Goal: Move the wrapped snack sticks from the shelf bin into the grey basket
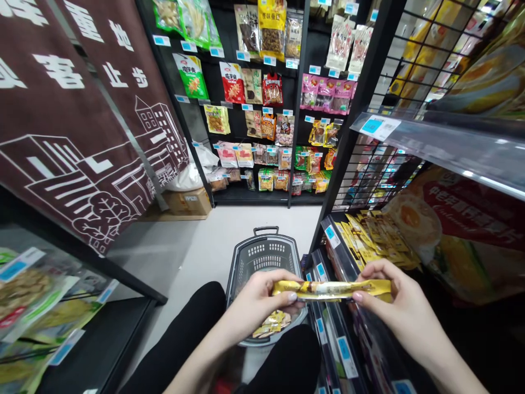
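A long, narrow yellow packet (328,289) is stretched level between my two hands, in front of me. My left hand (262,295) pinches its left end between thumb and fingers. At the other end, my right hand (396,298) grips the packet the same way. Below my left hand stands a grey shopping basket (232,273) on the floor, with several small yellow packets (273,324) in its near part. More yellow packets (377,235) lie in a row on the shelf just beyond my right hand. The packet's print is too small to read.
Bagged snacks (273,27) hang on the black back rack. A clear shelf edge (443,148) juts out at upper right. Brown curtains (82,109) hang at left, beside a cardboard box (188,203). My knees (192,323) flank the basket. A low shelf (106,323) holds bags at lower left.
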Available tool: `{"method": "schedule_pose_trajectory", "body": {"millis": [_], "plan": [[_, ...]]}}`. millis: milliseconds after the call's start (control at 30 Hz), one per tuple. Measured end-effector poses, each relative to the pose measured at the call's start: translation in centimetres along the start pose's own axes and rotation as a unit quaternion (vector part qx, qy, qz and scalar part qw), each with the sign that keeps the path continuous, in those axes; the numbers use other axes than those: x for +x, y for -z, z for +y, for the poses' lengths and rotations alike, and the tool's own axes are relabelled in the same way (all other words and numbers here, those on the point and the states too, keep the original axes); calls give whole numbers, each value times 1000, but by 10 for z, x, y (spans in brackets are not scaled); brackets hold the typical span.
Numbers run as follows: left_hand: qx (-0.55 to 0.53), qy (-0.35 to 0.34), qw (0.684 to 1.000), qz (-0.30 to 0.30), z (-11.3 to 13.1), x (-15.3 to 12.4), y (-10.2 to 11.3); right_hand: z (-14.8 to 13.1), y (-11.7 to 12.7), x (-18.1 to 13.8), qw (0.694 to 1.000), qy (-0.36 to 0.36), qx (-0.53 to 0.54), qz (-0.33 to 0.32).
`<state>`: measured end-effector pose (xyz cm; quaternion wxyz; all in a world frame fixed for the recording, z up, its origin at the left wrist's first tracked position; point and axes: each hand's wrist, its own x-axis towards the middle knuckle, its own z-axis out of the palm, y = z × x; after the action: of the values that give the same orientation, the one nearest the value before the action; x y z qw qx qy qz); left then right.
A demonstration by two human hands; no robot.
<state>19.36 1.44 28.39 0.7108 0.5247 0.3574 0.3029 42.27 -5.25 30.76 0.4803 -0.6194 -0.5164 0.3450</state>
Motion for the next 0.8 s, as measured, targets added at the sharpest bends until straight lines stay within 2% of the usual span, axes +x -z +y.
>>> {"method": "schedule_pose_trajectory", "body": {"millis": [167,300,367,400,433,500,567,667,800], "plan": [[-52,25,993,-107,-4,-7,22,0,10,3,992,-49,106,-53],[-96,18,983,-157,-9,-9,30,-6,17,0,970,-91,212,-81],[-56,15,985,-162,-9,-9,31,-7,19,-2,959,-109,240,-103],[-1,9,987,-159,-8,-9,31,-7,18,-2,955,-115,246,-120],[76,1,985,-158,-7,-9,30,-6,16,-3,952,-119,245,-137],[241,-21,954,-176,-3,-8,24,-3,10,-4,950,-122,228,-176],[323,-29,920,-221,-1,-6,14,1,0,-5,949,-121,191,-220],[295,-20,921,-252,-3,-3,-6,3,-13,-9,954,-108,121,-250],[268,-23,942,-201,-9,-2,-27,1,-18,-11,974,-83,35,-207]]}}
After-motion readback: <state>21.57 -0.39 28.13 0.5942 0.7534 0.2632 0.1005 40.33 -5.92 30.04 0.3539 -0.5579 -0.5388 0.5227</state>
